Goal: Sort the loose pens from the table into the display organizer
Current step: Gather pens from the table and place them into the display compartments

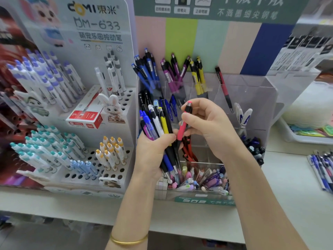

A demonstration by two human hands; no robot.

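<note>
Near edge of the worktop: two bare forearms come up from below, a gold bangle on the left wrist. Left hand is clenched round a mixed bundle of pens, tips down, caps fanned upward: blue, white, yellow, black barrels. Right hand pinches a single pink pen between thumb and fingers, upright, its lower end touching the bundle, so it looks like it is being pulled free for sorting. Both hands hover in front of the clear display organizer, which stands mid-worktop against the back panel. Back-row compartments hold colour groups: blue pens at left, purple pens, yellow pens, then one red pen alone in its compartment. Likely target for the pink one is that red compartment or an empty one beside it; cannot tell which. To do it well: keep the left grip tight so the bundle does not slide, lift the pink pen straight up clear of the others, drop it tip first. More loose pens lie at the right edge of the worktop, well apart, still to sort. A white pen stand sits just left of the organizer.
</note>
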